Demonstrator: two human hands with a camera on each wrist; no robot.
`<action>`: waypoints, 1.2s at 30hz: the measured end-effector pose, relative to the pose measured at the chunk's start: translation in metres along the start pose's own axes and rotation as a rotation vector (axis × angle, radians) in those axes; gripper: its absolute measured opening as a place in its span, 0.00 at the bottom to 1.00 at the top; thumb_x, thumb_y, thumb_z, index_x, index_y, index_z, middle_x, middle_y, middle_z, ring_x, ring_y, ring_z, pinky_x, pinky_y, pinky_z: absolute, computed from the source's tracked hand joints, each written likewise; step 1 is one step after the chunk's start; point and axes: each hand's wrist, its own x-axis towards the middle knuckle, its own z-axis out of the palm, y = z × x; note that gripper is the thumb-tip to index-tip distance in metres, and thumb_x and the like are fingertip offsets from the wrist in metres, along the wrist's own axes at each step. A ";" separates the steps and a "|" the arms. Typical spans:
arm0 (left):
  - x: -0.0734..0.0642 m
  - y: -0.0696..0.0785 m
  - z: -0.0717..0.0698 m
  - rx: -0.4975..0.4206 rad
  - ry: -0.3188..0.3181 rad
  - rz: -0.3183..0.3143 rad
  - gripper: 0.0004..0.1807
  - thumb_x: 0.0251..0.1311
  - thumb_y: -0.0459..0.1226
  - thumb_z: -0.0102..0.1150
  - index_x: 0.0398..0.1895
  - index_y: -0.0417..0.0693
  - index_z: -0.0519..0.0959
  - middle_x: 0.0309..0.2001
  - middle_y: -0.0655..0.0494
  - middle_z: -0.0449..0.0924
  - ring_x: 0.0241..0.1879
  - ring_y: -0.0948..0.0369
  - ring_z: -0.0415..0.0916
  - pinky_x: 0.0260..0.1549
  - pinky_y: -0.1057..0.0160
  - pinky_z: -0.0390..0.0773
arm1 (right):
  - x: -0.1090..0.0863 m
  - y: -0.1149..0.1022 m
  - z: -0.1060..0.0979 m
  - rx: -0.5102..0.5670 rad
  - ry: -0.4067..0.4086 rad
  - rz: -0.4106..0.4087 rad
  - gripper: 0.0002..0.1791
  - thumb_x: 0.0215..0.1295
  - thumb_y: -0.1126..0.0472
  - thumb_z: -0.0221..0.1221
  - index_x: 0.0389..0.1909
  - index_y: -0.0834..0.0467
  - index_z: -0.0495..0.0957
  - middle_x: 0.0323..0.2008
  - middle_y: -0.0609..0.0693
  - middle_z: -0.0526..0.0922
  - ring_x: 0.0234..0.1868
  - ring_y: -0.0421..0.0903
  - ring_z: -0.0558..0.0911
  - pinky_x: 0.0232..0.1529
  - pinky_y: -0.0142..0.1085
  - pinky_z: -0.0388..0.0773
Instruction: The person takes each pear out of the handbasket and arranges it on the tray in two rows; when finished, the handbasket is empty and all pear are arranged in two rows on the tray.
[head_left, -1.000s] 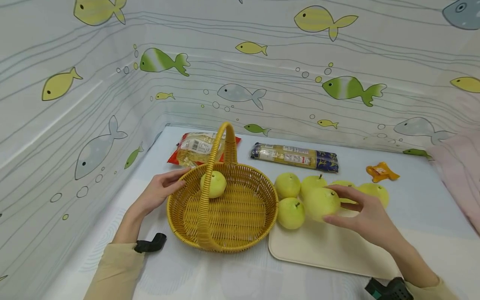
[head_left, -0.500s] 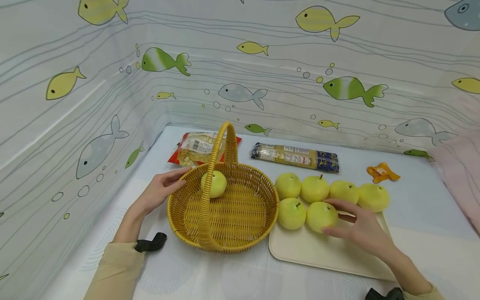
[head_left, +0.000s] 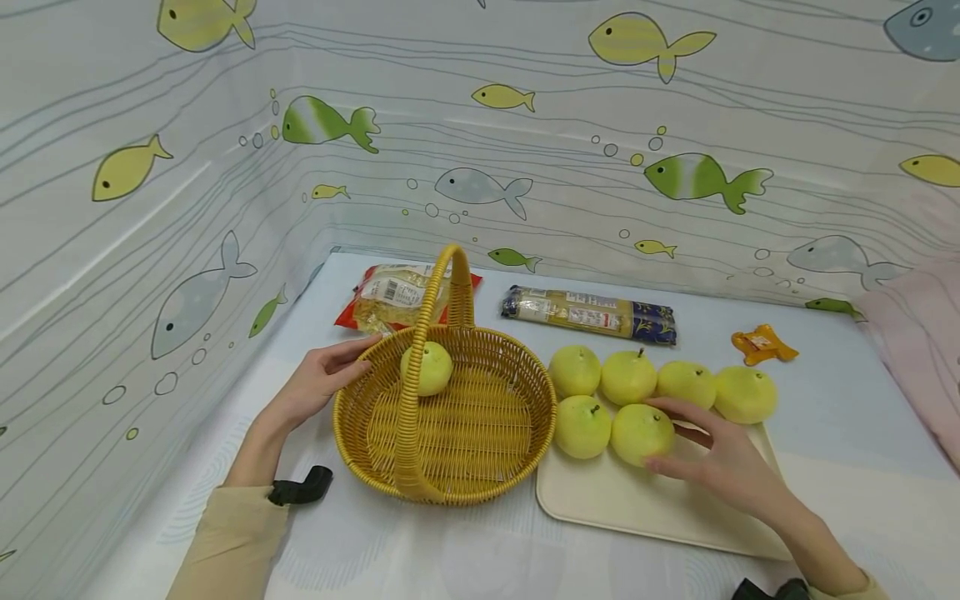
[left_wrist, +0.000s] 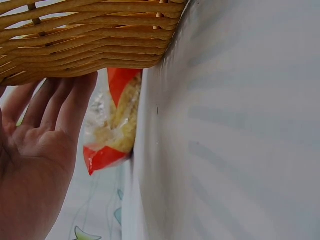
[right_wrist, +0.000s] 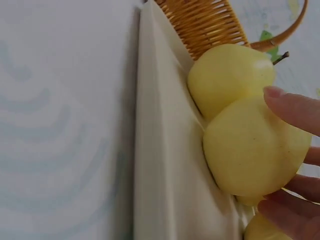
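A yellow wicker basket [head_left: 480, 454] with a tall arched handle stands at the centre, one pale yellow pear [head_left: 429, 369] lying inside. My left hand [head_left: 318, 383] rests at its left rim; in the left wrist view the fingers [left_wrist: 75, 107] lie nearly straight against the outer wall. On a cream tray [head_left: 615, 504] to the right, several pears sit in two rows. My right hand [head_left: 723, 454] holds the front row's right-hand pear [head_left: 642, 435], thumb in front and fingers behind. The right wrist view has this pear [right_wrist: 252, 150] close against its neighbour [right_wrist: 227, 77].
Behind the basket lies a clear and red bag [head_left: 393, 296] of yellowish food. A long packet [head_left: 577, 312] with dark blue ends is to its right. A small orange packet [head_left: 763, 344] lies at the far right. Fish-patterned sheeting [head_left: 555, 142] rises at the back and left.
My right hand has lowered its pear from above the row onto the front of the tray, beside another pear. The last half second shows almost no movement. My left hand stays put.
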 end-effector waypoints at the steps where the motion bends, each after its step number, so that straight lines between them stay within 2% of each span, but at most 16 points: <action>1: 0.000 0.000 0.000 -0.004 -0.001 0.000 0.27 0.72 0.46 0.56 0.72 0.52 0.70 0.70 0.49 0.70 0.58 0.74 0.73 0.52 0.75 0.74 | 0.001 -0.002 -0.002 0.008 -0.001 -0.001 0.38 0.51 0.56 0.77 0.65 0.54 0.75 0.60 0.55 0.80 0.56 0.23 0.75 0.55 0.20 0.73; 5: 0.000 0.000 0.000 -0.017 -0.004 0.003 0.27 0.72 0.46 0.56 0.72 0.51 0.70 0.70 0.49 0.69 0.59 0.73 0.73 0.52 0.75 0.75 | 0.006 -0.016 -0.013 0.001 0.034 0.023 0.36 0.55 0.57 0.74 0.66 0.51 0.74 0.60 0.57 0.80 0.57 0.24 0.75 0.56 0.17 0.70; 8: 0.000 0.000 0.000 -0.013 -0.005 -0.001 0.27 0.72 0.46 0.56 0.72 0.52 0.70 0.70 0.49 0.69 0.59 0.71 0.73 0.52 0.75 0.75 | 0.012 -0.035 -0.018 -0.016 0.079 0.048 0.34 0.58 0.55 0.73 0.66 0.44 0.74 0.61 0.51 0.79 0.58 0.22 0.72 0.56 0.14 0.67; 11: 0.001 0.001 -0.001 -0.004 -0.003 -0.007 0.27 0.72 0.46 0.56 0.72 0.52 0.70 0.70 0.49 0.70 0.61 0.68 0.73 0.52 0.75 0.75 | 0.022 -0.057 -0.014 -0.009 0.111 0.015 0.33 0.59 0.55 0.72 0.66 0.41 0.74 0.62 0.45 0.78 0.62 0.24 0.71 0.58 0.15 0.64; 13: 0.001 0.001 -0.001 0.001 -0.003 -0.010 0.27 0.72 0.46 0.56 0.72 0.53 0.70 0.70 0.49 0.70 0.62 0.65 0.73 0.52 0.75 0.75 | 0.031 -0.071 -0.007 -0.011 0.121 -0.022 0.33 0.58 0.55 0.73 0.66 0.40 0.75 0.63 0.42 0.78 0.64 0.28 0.70 0.61 0.19 0.65; 18: 0.001 0.000 0.000 0.006 -0.004 -0.006 0.27 0.73 0.45 0.56 0.72 0.53 0.70 0.70 0.49 0.70 0.62 0.63 0.73 0.52 0.75 0.74 | 0.055 -0.106 0.024 0.011 0.080 -0.163 0.34 0.55 0.55 0.74 0.65 0.45 0.76 0.64 0.42 0.78 0.68 0.43 0.72 0.67 0.46 0.69; 20: 0.001 0.000 0.000 0.004 -0.003 -0.005 0.27 0.73 0.45 0.56 0.72 0.53 0.70 0.70 0.49 0.70 0.61 0.66 0.74 0.52 0.75 0.75 | 0.067 -0.120 0.039 0.032 0.041 -0.209 0.35 0.54 0.54 0.75 0.65 0.49 0.76 0.64 0.44 0.78 0.67 0.47 0.73 0.66 0.52 0.69; 23: 0.000 -0.001 0.000 -0.005 -0.001 -0.003 0.27 0.73 0.45 0.56 0.72 0.52 0.70 0.70 0.48 0.70 0.59 0.71 0.74 0.52 0.75 0.75 | 0.085 -0.139 0.063 0.038 -0.040 -0.243 0.36 0.55 0.52 0.74 0.66 0.52 0.75 0.64 0.47 0.78 0.67 0.49 0.74 0.67 0.51 0.70; 28: 0.000 -0.001 0.000 -0.022 -0.009 0.000 0.27 0.72 0.46 0.56 0.72 0.51 0.70 0.70 0.48 0.70 0.58 0.74 0.74 0.52 0.75 0.75 | 0.112 -0.160 0.102 0.060 -0.177 -0.206 0.37 0.57 0.51 0.73 0.67 0.55 0.74 0.65 0.49 0.77 0.65 0.50 0.75 0.65 0.47 0.72; 31: 0.000 -0.001 0.000 -0.024 -0.010 0.002 0.27 0.72 0.46 0.56 0.72 0.52 0.70 0.70 0.49 0.70 0.58 0.73 0.74 0.52 0.75 0.75 | 0.126 -0.167 0.121 0.085 -0.218 -0.181 0.37 0.57 0.52 0.73 0.67 0.57 0.73 0.64 0.52 0.77 0.65 0.52 0.76 0.64 0.47 0.73; 36: 0.000 -0.001 0.000 -0.027 -0.009 0.011 0.27 0.72 0.46 0.56 0.72 0.52 0.70 0.70 0.49 0.70 0.60 0.70 0.74 0.53 0.75 0.75 | 0.145 -0.166 0.147 0.124 -0.246 -0.095 0.41 0.57 0.53 0.73 0.70 0.58 0.69 0.66 0.54 0.76 0.66 0.52 0.75 0.65 0.45 0.72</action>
